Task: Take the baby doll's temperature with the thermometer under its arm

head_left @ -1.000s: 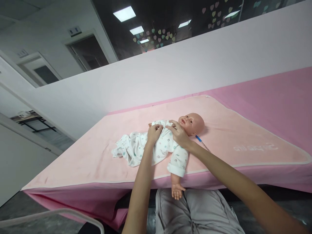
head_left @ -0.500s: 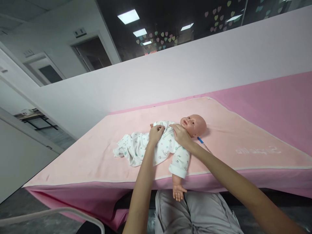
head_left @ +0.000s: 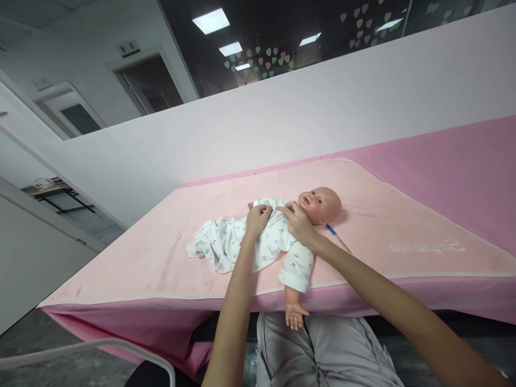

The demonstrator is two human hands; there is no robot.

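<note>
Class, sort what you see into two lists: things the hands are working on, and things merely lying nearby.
In use:
left hand
right hand
doll
doll's romper

Lying about:
blue pen
pink blanket

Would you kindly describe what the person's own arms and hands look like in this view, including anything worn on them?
Both arms are bare from the frame's lower edge to the wrists: no sleeves, gloves or watch visible. The left hand and right hand show no rings that can be made out. Grey trousers cover the lap below.
</note>
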